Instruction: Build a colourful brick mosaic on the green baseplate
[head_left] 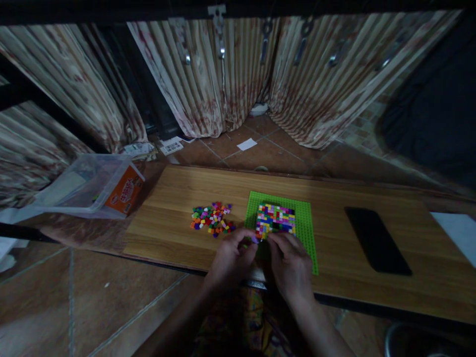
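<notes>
Head view: brick block [275, 216] stands on green baseplate [307, 243], bare studs [253, 201] around; loose bricks [211, 216] lie unused, nearer the tabletop's [334, 203] left edge. Left hand [231, 254] pinches purple piece [255, 239]; for right hand [293, 263], I cannot tell.

- Home-like room, judging by patterned curtains [230, 74] across the top of the frame
- Tiled floor [267, 144] beneath a wooden board [156, 213]
- Plastic bin [100, 183], left

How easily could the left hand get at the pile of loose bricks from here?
Probably quite easily: the pile of loose bricks lies on the tabletop just beyond the left hand, with nothing visible between. That hand seems to pinch a purple brick, which might hamper its grip.
</notes>
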Demonstrator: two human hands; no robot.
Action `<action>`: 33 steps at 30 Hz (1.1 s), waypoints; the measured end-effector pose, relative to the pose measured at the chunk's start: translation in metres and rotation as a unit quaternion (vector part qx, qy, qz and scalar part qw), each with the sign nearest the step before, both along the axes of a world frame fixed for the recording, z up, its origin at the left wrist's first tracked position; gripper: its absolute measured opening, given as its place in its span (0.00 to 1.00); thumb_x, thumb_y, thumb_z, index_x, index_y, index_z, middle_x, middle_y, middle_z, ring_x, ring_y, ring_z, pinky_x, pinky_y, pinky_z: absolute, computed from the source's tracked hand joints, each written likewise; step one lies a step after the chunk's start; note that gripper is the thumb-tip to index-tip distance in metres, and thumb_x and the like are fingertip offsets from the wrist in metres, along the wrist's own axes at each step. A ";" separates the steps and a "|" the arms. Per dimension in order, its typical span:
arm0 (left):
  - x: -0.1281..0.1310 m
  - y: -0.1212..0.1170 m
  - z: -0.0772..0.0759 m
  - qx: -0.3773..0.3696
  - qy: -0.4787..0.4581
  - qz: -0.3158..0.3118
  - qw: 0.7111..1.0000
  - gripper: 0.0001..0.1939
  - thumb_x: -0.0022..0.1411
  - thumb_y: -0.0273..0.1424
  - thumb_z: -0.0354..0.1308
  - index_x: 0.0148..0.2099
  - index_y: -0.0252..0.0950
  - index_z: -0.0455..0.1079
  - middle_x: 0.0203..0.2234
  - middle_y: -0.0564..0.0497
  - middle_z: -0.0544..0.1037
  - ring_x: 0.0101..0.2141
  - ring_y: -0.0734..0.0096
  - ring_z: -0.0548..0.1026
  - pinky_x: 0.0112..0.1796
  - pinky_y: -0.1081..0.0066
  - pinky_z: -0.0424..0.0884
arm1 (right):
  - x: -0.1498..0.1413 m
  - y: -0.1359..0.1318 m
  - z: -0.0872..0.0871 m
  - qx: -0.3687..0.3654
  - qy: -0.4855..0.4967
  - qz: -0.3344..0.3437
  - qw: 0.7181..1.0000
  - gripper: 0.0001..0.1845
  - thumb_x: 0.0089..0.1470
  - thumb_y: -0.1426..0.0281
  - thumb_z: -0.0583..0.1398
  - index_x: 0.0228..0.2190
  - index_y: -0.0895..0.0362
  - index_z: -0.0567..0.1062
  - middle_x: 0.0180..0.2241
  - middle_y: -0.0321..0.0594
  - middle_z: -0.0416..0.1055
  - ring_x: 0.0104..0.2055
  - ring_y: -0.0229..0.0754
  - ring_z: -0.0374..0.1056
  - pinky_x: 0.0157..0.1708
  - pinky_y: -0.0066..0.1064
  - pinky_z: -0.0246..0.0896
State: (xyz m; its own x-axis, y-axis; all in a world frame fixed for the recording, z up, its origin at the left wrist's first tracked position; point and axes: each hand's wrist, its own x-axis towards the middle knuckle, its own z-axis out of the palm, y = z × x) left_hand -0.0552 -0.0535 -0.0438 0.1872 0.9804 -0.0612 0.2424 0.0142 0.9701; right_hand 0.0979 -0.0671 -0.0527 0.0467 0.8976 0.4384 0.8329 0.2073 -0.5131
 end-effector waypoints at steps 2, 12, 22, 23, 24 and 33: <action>0.001 0.000 0.001 0.008 0.010 0.002 1.000 0.08 0.59 0.27 0.54 0.42 0.37 0.70 0.34 0.51 0.76 0.33 0.73 0.74 0.34 0.76 0.69 | 0.000 0.000 0.000 0.000 -0.015 0.001 1.000 0.13 0.61 0.69 0.53 0.35 0.55 0.78 0.35 0.41 0.75 0.38 0.42 0.69 0.39 0.32 0.64; 0.001 0.000 0.007 0.023 0.045 0.006 0.999 0.08 0.59 0.27 0.53 0.42 0.38 0.70 0.36 0.51 0.76 0.36 0.72 0.74 0.38 0.75 0.70 | 0.000 0.003 0.003 -0.016 -0.035 0.025 0.999 0.14 0.61 0.72 0.52 0.35 0.56 0.78 0.34 0.42 0.74 0.37 0.42 0.69 0.38 0.32 0.65; -0.007 -0.026 0.008 -0.027 -0.011 -0.016 0.999 0.09 0.61 0.28 0.53 0.43 0.38 0.71 0.34 0.52 0.78 0.36 0.71 0.76 0.38 0.74 0.71 | -0.017 -0.033 0.016 -0.148 0.269 0.043 0.951 0.13 0.56 0.64 0.57 0.41 0.53 0.77 0.39 0.42 0.76 0.40 0.44 0.72 0.40 0.33 0.68; -0.006 -0.029 0.008 -0.038 -0.022 -0.023 0.999 0.08 0.61 0.28 0.53 0.43 0.38 0.71 0.35 0.51 0.78 0.37 0.70 0.76 0.38 0.74 0.71 | -0.019 -0.036 0.016 -0.178 0.310 0.039 0.933 0.13 0.54 0.64 0.59 0.41 0.53 0.77 0.38 0.41 0.76 0.40 0.44 0.73 0.39 0.33 0.68; -0.005 -0.031 0.009 -0.044 -0.028 -0.028 0.998 0.08 0.61 0.29 0.54 0.42 0.38 0.71 0.35 0.51 0.78 0.37 0.70 0.76 0.38 0.74 0.72 | -0.020 -0.038 0.016 -0.201 0.349 0.032 0.915 0.13 0.53 0.63 0.60 0.40 0.53 0.77 0.37 0.41 0.77 0.39 0.44 0.73 0.38 0.33 0.68; 0.004 -0.033 0.023 0.008 0.037 -0.022 0.999 0.07 0.59 0.27 0.54 0.41 0.37 0.69 0.34 0.52 0.77 0.36 0.72 0.76 0.39 0.74 0.71 | -0.015 -0.038 0.013 -0.215 0.516 0.022 0.828 0.12 0.47 0.63 0.65 0.35 0.53 0.79 0.33 0.37 0.77 0.36 0.41 0.72 0.39 0.33 0.67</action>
State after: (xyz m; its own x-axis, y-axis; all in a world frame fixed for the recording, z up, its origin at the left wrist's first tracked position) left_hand -0.0516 -0.0866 -0.0203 0.2253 0.9724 -0.0613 0.3141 -0.0130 0.9493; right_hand 0.0830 -0.1051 -0.0397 0.1608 0.9711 -0.1766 -0.1002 -0.1619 -0.9817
